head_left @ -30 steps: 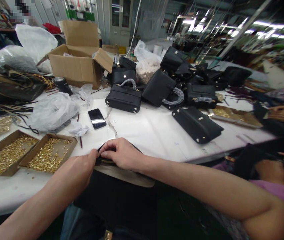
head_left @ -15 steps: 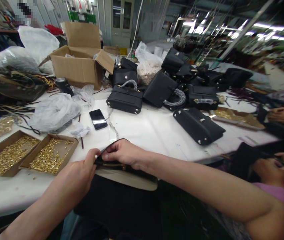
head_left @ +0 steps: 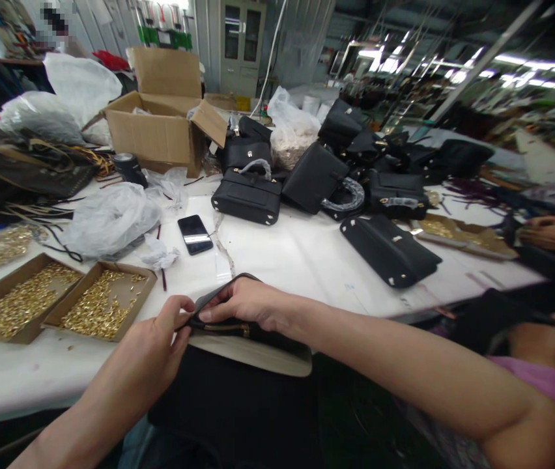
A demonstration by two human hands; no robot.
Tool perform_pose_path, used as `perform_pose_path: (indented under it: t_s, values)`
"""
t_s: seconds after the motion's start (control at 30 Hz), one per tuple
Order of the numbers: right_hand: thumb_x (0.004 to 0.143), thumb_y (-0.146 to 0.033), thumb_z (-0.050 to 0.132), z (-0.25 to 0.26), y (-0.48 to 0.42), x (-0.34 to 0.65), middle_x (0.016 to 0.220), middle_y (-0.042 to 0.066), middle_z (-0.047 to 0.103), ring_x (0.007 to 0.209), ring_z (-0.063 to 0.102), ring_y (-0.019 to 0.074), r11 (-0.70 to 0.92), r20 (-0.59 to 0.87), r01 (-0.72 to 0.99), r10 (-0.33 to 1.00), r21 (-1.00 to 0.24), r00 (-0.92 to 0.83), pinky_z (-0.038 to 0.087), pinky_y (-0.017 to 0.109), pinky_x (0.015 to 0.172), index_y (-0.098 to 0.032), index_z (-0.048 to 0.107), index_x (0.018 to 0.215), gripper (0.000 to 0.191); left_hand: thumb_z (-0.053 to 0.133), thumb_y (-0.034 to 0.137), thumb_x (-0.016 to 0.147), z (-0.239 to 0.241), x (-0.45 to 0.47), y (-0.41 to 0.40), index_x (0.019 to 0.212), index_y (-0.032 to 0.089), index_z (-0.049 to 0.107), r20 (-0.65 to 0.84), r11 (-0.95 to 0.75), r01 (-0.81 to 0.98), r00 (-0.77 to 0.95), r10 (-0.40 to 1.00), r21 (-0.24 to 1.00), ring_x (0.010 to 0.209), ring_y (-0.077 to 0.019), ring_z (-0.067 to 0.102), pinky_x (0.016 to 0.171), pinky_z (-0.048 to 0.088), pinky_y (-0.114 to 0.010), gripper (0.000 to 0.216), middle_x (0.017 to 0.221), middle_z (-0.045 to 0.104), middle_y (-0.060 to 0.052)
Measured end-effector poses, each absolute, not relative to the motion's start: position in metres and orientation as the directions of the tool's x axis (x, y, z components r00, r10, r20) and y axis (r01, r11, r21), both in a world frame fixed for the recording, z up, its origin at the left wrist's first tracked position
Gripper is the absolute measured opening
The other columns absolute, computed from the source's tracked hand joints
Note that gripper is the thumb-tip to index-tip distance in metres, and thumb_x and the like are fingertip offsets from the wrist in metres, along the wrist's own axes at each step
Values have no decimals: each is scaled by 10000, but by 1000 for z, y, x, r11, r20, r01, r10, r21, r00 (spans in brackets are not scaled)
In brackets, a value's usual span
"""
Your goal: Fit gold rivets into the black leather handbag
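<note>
A black handbag (head_left: 238,410) rests on my lap against the table edge, its mouth facing up. A beige lining strip and a gold zipper show at its opening. My left hand (head_left: 163,335) pinches the bag's left corner between thumb and fingers. Just beside it, my right hand (head_left: 241,303) is closed on the raised rim, with its fingers partly inside the mouth. The fingertips of both hands almost meet, and whatever small part may lie between them is hidden.
Left of my hands stand two cardboard trays (head_left: 99,326) of small gold hardware pieces. Beyond lie a phone (head_left: 195,234), plastic bags (head_left: 111,218), a cardboard box (head_left: 150,140) and several black handbags (head_left: 245,195). A co-worker's hands (head_left: 541,339) are at the right.
The view has shifted slightly. Both hands keep their hold on the bag, and its rim at the right hand looks a little more folded open. At right, the co-worker's hands have moved.
</note>
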State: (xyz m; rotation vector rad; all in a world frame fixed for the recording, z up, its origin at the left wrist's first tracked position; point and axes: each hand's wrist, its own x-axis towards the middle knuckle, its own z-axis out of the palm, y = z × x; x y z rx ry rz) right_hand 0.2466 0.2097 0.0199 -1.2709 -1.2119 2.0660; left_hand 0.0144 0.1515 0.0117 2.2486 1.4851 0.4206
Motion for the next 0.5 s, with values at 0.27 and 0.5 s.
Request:
perform_pose_path:
  t_s: [0.27, 0.5]
  values:
    - [500, -245, 1079, 24, 212, 242, 871, 20, 838, 855, 751, 197, -531, -511, 102, 718, -841, -473, 597, 310, 854, -186, 842, 809, 394, 474, 256, 1051, 11, 15, 148, 1233, 309, 474, 51, -354, 772, 387, 921, 528, 945, -323, 843, 700, 572, -385, 190, 1118, 847, -24]
    - [532, -218, 1055, 23, 211, 240, 898, 20, 849, 864, 760, 203, -519, -517, 138, 715, -844, -471, 599, 301, 846, -190, 845, 820, 357, 460, 238, 1057, 11, 15, 143, 1222, 304, 474, 44, -348, 772, 385, 922, 532, 886, -329, 829, 672, 517, -379, 179, 1037, 833, -20]
